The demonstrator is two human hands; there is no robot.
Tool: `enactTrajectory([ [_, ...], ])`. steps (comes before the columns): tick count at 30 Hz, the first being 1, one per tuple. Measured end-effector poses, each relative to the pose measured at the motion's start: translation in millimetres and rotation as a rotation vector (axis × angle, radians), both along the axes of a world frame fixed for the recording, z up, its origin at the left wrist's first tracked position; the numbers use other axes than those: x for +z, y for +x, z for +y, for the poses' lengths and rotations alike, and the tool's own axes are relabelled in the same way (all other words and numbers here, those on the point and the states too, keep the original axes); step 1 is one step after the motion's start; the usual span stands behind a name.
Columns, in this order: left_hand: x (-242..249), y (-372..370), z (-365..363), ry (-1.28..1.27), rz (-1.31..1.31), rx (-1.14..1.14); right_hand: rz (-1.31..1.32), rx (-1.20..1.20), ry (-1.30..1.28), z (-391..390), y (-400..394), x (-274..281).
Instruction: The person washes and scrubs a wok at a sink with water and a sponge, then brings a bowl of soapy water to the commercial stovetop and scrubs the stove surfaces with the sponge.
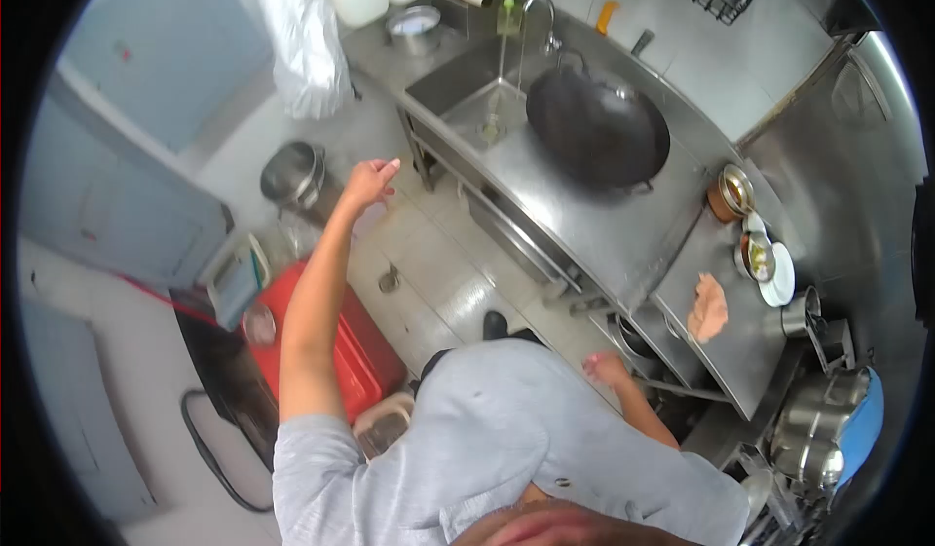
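Observation:
My left hand (368, 184) is stretched forward over the tiled floor, its fingers loosely bent and apart, with nothing I can make out in them. Below it are a metal pot (293, 174) on the floor and a red plastic lid or bin (336, 337). My right hand (606, 367) is low at my side, near the front of the steel counter (726, 371); its fingers are blurred. A large dark wok (597, 127) leans in the steel sink area (458, 108), under a tap (539, 8) with water running. An orange-pink cloth (708, 308) lies on the counter.
At the right stand metal bowls with food (755, 254), a white plate (778, 275), a small saucepan (802, 312) and several steel containers (818, 429). A white plastic bag (307, 49) hangs ahead to the left. A green soap bottle (508, 14) stands behind the sink.

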State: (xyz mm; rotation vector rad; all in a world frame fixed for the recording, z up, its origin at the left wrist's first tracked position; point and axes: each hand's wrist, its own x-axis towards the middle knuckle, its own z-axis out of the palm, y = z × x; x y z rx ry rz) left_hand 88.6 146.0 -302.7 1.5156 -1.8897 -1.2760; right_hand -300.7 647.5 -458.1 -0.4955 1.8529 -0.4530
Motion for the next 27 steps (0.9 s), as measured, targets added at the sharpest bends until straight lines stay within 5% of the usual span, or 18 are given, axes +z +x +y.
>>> enactTrajectory([
  [5, 7.7, -29.3, -179.6, -0.003, -0.071, 0.078, 0.122, -0.011, 0.050, -57.0, -11.7, -26.0],
  [13, -18.5, -93.4, -445.5, 0.080, 0.007, 0.164, 0.211, -0.691, -0.029, -79.5, 33.0, -28.2],
  [16, -113.8, -91.9, -586.1, 0.277, 0.295, -0.003, 0.287, -0.896, 0.111, -80.5, 100.9, 4.6],
  [18, -111.7, -90.8, -614.1, 0.405, 0.351, -0.103, 0.308, -0.777, 0.206, -83.9, 146.4, 8.7],
  [19, -107.4, -98.5, -626.7, 0.430, 0.272, -0.071, 0.366, -0.512, 0.262, -75.0, 166.9, -15.6],
  [23, -119.0, -110.6, -677.4, 0.596, 0.369, 0.150, 0.290, -0.509, 0.424, -127.9, 237.5, 0.8],
  [27, -110.2, -105.5, -670.7, 0.498, 0.173, 0.006, 0.429, -0.349, 0.384, -138.5, 298.2, -56.2],
])
